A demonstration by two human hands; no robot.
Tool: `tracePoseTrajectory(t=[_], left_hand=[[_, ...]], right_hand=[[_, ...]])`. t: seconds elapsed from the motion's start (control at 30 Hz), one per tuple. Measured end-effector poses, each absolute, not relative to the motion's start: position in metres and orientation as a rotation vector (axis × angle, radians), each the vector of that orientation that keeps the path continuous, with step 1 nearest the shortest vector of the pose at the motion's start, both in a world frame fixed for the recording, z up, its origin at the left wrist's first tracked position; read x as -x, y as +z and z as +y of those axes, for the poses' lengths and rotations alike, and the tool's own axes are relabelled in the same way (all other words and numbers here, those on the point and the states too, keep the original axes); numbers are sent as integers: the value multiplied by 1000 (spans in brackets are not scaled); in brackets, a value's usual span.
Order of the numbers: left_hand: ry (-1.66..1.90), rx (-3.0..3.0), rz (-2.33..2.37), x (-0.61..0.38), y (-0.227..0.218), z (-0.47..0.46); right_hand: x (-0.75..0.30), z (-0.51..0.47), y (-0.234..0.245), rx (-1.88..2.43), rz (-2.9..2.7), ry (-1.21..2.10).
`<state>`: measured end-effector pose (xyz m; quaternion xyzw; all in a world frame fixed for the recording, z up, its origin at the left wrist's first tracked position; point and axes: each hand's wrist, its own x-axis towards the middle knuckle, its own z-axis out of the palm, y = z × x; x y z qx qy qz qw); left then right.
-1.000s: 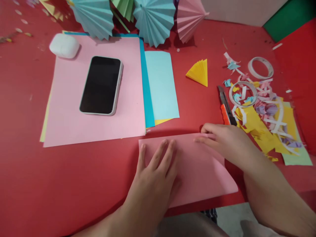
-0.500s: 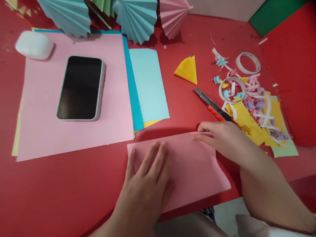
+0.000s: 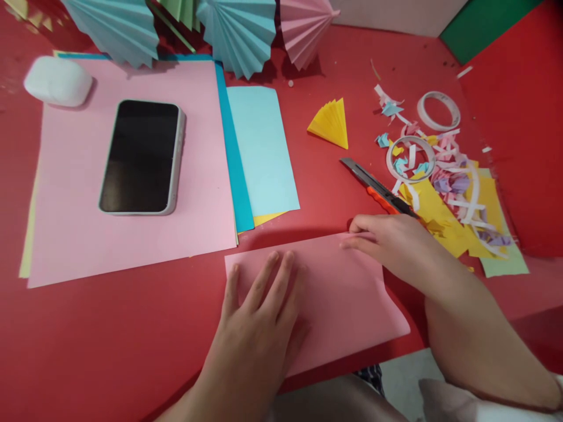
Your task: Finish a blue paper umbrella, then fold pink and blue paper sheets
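A pink sheet of paper [image 3: 347, 299] lies on the red table close to its front edge. My left hand [image 3: 261, 328] rests flat on the sheet's left part, fingers spread. With thumb and fingers, my right hand [image 3: 382, 243] pinches the far edge near the right corner, where a narrow strip looks folded over. The sheet's right side curls up slightly. Just beyond my right hand lies a box cutter [image 3: 378, 190] with an orange and black handle, its blade pointing away to the left. A small yellow pleated paper fan [image 3: 332, 124] sits farther back.
A phone [image 3: 141, 158] lies on stacked pink sheets [image 3: 202, 176] at left, beside a white case [image 3: 58, 82]. A light blue sheet [image 3: 266, 152] adjoins them. Paper scraps [image 3: 448, 181] and tape rolls [image 3: 438, 111] cover the right. Pleated fans [image 3: 240, 35] stand at the back.
The whole view has shifted very slightly to the left. Both hands keep their places on the pink paper, with no other visible difference.
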<state>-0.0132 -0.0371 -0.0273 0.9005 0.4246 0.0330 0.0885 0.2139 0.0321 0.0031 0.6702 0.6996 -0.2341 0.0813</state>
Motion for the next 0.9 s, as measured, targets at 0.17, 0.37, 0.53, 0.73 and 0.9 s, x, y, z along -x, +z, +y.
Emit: tracePoseTrajectory(t=[0.17, 0.37, 0.53, 0.73, 0.9], left_hand=[[119, -2639, 1284, 13, -29, -38], [113, -2626, 1291, 13, -29, -39], [119, -2631, 1290, 14, -28, -39], [116, -2684, 1257, 15, -28, -38], [135, -2689, 1260, 16, -29, -39]], right_hand=[[-215, 32, 2, -1992, 2130, -715], [-214, 31, 4, -1994, 2083, -594], [-214, 26, 1, -2031, 2135, -464], [-206, 16, 0, -2053, 2314, -245], [-203, 0, -10, -2102, 2369, -461]])
